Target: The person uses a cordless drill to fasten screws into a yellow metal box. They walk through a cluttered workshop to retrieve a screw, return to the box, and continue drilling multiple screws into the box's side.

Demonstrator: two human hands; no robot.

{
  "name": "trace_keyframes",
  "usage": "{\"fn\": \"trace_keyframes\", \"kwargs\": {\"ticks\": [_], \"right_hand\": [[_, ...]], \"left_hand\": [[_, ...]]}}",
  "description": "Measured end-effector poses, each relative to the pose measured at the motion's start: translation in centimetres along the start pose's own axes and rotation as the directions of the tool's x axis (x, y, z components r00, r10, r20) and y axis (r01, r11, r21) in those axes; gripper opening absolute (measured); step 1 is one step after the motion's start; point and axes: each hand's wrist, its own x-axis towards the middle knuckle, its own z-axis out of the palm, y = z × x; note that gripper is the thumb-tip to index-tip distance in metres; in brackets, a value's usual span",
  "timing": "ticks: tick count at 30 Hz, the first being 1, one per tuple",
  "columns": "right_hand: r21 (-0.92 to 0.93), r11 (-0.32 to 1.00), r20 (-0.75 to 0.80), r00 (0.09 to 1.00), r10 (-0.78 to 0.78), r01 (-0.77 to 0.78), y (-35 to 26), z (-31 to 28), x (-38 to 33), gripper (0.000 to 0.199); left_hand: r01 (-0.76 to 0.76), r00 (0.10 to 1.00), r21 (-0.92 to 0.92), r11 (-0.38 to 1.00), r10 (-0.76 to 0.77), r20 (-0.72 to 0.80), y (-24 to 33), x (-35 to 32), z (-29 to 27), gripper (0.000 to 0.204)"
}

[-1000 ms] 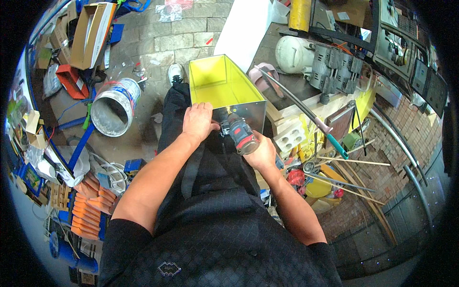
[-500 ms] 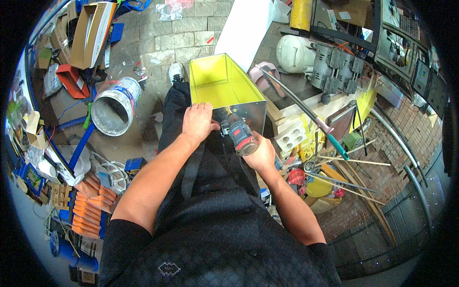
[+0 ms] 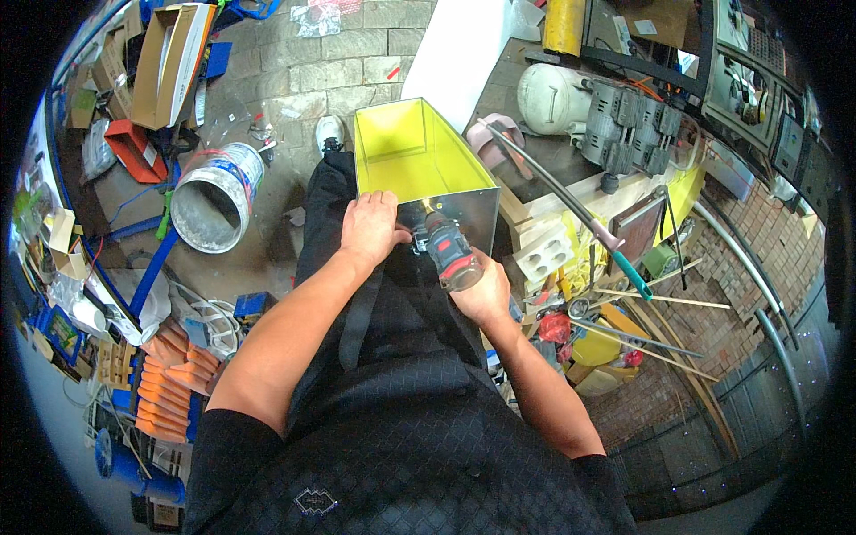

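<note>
An open-topped metal box (image 3: 468, 210), dark outside and yellow-green inside, rests by my legs in the middle. My left hand (image 3: 371, 230) grips its near wall, fingers hooked over the rim and thumb against the outer face. My right hand (image 3: 486, 290) is wrapped round a grey-and-red cordless drill (image 3: 451, 251). The drill's tip meets the near wall just below the rim, to the right of my left hand. A small metal fitting (image 3: 417, 239) is on that wall beside my left thumb; the drill partly hides it.
To the left lies a tipped white bucket (image 3: 212, 209), with cardboard boxes (image 3: 169, 67) beyond it. On the right are a motor-driven compressor (image 3: 615, 120) and a long teal-handled tool (image 3: 580, 209) slanting close to the box. Wood strips (image 3: 678, 366) lie farther right.
Almost nothing differs. My right hand and the drill have shifted very slightly, while my left hand keeps its hold on the box.
</note>
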Motion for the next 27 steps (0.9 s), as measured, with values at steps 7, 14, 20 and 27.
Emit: {"fn": "trace_keyframes", "kwargs": {"ticks": [7, 14, 20, 27], "right_hand": [[0.011, 1.0, -0.023, 1.0, 0.003, -0.003, 0.61, 0.8, 0.08, 0.044], [-0.024, 1.0, 0.0, 1.0, -0.008, 0.008, 0.61, 0.46, 0.25, 0.047], [-0.003, 1.0, -0.016, 1.0, 0.002, -0.002, 0.56, 0.45, 0.35, 0.049], [-0.039, 0.999, -0.002, 1.0, 0.003, -0.003, 0.8, 0.54, 0.45, 0.044]], "left_hand": [[-0.01, 1.0, 0.017, 1.0, 0.01, -0.002, -0.1, 0.12, 0.02, 0.064], [-0.011, 1.0, 0.012, 1.0, 0.011, -0.008, -0.2, 0.23, 0.28, 0.063], [-0.013, 1.0, 0.007, 1.0, 0.013, -0.01, -0.14, 0.22, 0.1, 0.062], [-0.011, 1.0, 0.003, 1.0, 0.011, -0.008, -0.17, 0.21, 0.1, 0.061]]}}
